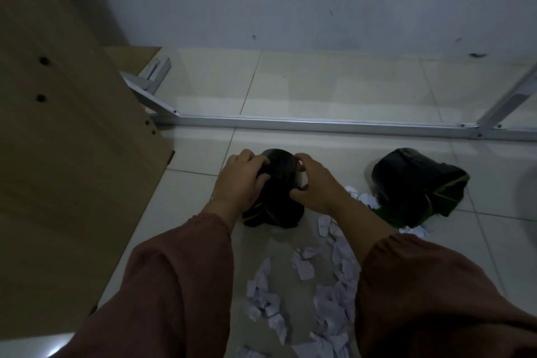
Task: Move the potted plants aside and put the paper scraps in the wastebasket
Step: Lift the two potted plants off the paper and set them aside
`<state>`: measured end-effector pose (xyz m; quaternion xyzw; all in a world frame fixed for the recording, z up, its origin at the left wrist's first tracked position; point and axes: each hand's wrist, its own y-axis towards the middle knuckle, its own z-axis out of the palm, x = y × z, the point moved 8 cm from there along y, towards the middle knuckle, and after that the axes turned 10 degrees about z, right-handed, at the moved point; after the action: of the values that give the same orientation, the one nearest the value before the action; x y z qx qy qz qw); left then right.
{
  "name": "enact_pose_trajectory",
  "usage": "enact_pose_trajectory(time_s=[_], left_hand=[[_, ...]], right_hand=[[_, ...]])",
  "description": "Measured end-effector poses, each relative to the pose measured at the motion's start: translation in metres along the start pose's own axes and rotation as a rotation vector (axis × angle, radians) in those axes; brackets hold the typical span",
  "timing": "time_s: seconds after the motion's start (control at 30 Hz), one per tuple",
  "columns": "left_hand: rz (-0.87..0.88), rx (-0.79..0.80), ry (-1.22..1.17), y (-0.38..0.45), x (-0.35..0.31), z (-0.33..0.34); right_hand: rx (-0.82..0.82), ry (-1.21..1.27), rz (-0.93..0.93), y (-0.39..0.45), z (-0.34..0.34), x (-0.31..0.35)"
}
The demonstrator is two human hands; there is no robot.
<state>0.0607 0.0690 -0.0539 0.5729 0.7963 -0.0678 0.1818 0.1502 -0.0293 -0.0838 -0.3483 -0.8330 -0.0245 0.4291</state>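
A dark potted plant (279, 171) with green-edged leaves stands on the tiled floor in the middle of the view. My left hand (241, 177) grips its left side and my right hand (313, 186) grips its right side. A second dark potted plant (412, 180) stands to the right, untouched. Several crumpled white paper scraps (328, 282) lie scattered on the floor between my arms and around the second plant's base. No wastebasket shows in this view.
A tall wooden panel (66, 154) rises close on the left. A white metal frame rail (319, 122) runs across the floor behind the plants, with an angled leg (505, 102) at the right. A grey wall closes the back.
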Motion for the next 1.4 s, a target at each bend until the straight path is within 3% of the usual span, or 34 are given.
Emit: enact_pose_trajectory(time_s=[0.13,0.43,0.7,0.97,1.17,1.4], left_hand=[[-0.089,-0.05,-0.139,0.0,0.011,0.0],[-0.199,-0.124,-0.187,0.006,0.031,0.0],[-0.314,-0.266,-0.305,-0.004,0.054,-0.006],[-0.606,-0.396,-0.715,-0.027,0.097,0.016],[-0.876,-0.464,-0.999,-0.046,0.112,0.043],[-0.954,-0.539,-1.177,-0.045,0.114,0.049]], right_hand=[[-0.095,0.086,0.03,0.004,-0.008,-0.006],[-0.142,0.373,0.203,0.012,-0.008,-0.036],[-0.2,0.433,0.305,0.019,0.006,-0.054],[0.052,0.594,0.464,0.022,0.044,-0.053],[0.04,0.743,0.386,0.032,0.049,-0.029],[0.083,0.883,0.332,0.037,0.055,-0.017]])
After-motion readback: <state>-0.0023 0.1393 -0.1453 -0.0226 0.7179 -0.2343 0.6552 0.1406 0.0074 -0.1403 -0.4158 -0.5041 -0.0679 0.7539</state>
